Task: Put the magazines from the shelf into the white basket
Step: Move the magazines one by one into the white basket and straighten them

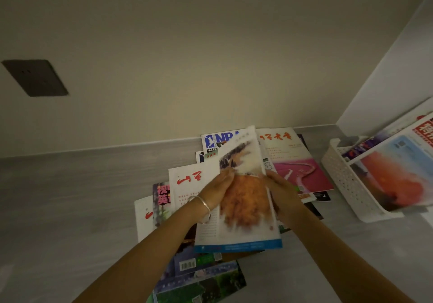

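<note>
From the head camera I look down on a grey, wood-grained shelf (70, 197) in dim light. It is closed off by a pale back wall (210, 57) and a white side panel (398, 68). I take the white basket (346, 181) as my mark. It sits on the shelf at the far right, close under the side panel, with its perforated wall turned towards the middle. Some leaning magazines (398, 174) are already in it, and the front one, orange and blue, reaches past its rim.

Just left of the basket, across a narrow strip of grey surface, lies the pile of magazines (189, 181). It is fanned out loosely from the back wall towards me. A pink-cover magazine (300, 169) is the part of the pile closest to the basket. An NBA magazine (215, 138) lies at the back and a green-cover magazine (201, 284) at the near end.

Over the pile I see the held magazine (243, 199), with a rust-orange picture, blurred. My left hand (218, 190), a bracelet (203, 205) on its wrist, grips its left edge. My right hand (283, 192) grips its right edge, on the basket's side, fingers curled round it.

Between that magazine and the basket stand only the pink cover and the basket's near wall. Further left of the basket, past the pile, a wide stretch of grey shelf shows. A dark socket plate (35, 78) sits high on the back wall there.
</note>
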The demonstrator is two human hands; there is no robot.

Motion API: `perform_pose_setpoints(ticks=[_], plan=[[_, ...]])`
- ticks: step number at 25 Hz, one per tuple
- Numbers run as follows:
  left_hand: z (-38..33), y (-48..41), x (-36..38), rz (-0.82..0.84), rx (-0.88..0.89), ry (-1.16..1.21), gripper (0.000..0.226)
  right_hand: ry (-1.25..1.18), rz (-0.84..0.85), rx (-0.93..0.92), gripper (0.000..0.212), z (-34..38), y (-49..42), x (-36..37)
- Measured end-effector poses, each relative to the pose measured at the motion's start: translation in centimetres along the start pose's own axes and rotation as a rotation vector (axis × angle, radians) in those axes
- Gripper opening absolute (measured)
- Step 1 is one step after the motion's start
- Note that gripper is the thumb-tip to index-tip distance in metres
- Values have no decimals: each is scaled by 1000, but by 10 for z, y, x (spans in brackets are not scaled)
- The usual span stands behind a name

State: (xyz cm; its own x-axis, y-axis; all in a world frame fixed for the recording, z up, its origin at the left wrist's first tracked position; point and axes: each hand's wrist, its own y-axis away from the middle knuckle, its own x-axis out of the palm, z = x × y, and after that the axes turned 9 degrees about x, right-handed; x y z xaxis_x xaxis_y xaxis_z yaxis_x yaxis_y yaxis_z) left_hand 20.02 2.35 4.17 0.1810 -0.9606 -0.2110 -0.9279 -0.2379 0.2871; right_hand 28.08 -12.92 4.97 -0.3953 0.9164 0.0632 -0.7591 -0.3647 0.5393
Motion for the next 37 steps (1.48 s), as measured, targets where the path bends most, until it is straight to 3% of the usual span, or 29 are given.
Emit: perform_pose_setpoints(ticks=[3,7,13,16,19,21,24,37], plan=[[-18,-4,5,-5,-99,336,52,217,260,25,33,1,14,24],[-2,3,-7,-221,-105,314,40,64,315,40,36,-11,18,43],[-27,7,-46,-119,5,561,29,-8,207,10,43,1,17,11],[-52,0,-55,-125,183,486,21,-161,227,12,47,17,22,-13],[-70,-10,-44,-171,281,342,15,-106,102,-74,20,30,29,-42],[-79,-22,-28,-156,297,317,16,-36,20,-178,12,36,33,-65],[-101,-44,9,-135,324,300,18,3,-24,-303,29,49,39,-107],[-226,-160,205,-62,464,252,28,201,-358,-512,18,103,52,-341]])
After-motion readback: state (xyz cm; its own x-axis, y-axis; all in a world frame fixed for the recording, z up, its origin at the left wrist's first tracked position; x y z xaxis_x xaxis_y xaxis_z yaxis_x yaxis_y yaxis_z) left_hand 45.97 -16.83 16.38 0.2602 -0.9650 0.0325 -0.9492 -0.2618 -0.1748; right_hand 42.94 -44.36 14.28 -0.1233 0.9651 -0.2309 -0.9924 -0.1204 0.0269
